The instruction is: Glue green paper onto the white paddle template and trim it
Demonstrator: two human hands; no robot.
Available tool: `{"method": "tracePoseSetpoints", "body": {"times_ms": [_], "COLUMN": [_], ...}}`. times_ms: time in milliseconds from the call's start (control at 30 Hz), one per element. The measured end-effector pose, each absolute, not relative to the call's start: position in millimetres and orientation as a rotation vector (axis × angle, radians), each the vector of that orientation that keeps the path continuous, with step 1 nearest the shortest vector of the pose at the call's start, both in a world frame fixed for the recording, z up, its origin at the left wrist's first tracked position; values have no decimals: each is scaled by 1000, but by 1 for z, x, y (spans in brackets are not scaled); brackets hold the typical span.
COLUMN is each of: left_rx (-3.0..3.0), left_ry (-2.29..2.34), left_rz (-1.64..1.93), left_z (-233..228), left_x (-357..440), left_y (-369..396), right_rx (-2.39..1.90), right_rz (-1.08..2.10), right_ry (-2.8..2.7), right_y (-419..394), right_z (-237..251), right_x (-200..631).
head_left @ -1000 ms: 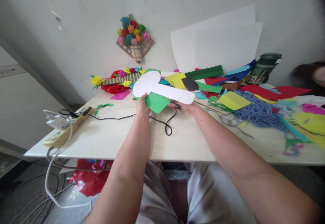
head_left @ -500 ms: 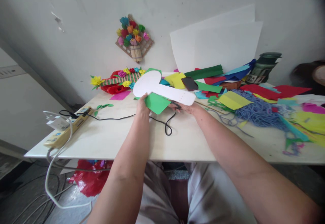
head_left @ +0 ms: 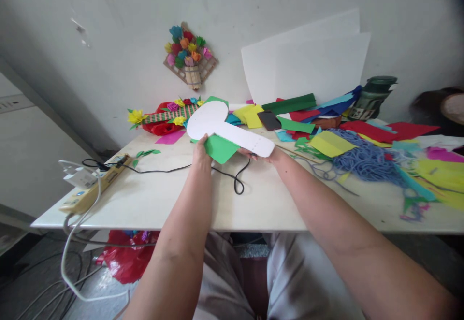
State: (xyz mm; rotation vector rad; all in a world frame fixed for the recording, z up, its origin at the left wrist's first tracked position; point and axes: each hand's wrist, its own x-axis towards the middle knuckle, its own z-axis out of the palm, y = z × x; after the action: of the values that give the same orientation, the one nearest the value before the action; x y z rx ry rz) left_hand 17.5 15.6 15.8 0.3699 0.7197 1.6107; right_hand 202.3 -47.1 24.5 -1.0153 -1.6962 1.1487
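A white card cutout (head_left: 217, 124), with a rounded broad end and a long straight strip, is held up over the table. Green paper (head_left: 222, 149) lies behind it, its corners sticking out above and below. My left hand (head_left: 201, 147) is closed on the lower edge of the cutout and the green paper. My right hand (head_left: 253, 154) is under the strip's end, fingers curled and mostly hidden by the card. A black cord (head_left: 237, 180) runs up to that hand, where a small dark thing shows; its kind is hidden.
A yellow power strip (head_left: 97, 184) with plugs is at the left. A paper-flower craft (head_left: 170, 115) lies behind. At the right are coloured paper (head_left: 333, 142), blue yarn (head_left: 366, 160), a phone (head_left: 269, 120) and a green bottle (head_left: 373, 98). The cord crosses the table (head_left: 253, 213).
The strip end of the cutout has tipped slightly down and left. The dark thing at my right hand is now more covered by the card. My left hand keeps its grip.
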Motion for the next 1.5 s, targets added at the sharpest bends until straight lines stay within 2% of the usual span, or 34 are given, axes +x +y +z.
{"method": "tracePoseSetpoints", "body": {"times_ms": [200,367,467,600,1233,1367,1500], "left_rx": [355,286,239,282,511,521,650], "left_ry": [697,716,740,748,709,708,923], "left_rz": [1630,1670,1683,1656,1728,1712,1625], "left_z": [18,21,22,20,12,12,8], "left_x": [13,9,8,10,13,14,13], "left_y": [15,15,15,15,19,20,22], "right_rx": [-1046,-1159,-1267,-1209,-1097,-1044,-1039], "right_rz": [1223,1186,996,830,1177,1135,1002], "right_ry": [-1769,-1624,-1356,-1112,-1424,-1392,-1315], "right_y": [-46,-38,-29,-20,-44,-42,-35], "right_z": [24,24,24,23,33,33,31], "right_x": [216,241,251,252,222,218,221]}}
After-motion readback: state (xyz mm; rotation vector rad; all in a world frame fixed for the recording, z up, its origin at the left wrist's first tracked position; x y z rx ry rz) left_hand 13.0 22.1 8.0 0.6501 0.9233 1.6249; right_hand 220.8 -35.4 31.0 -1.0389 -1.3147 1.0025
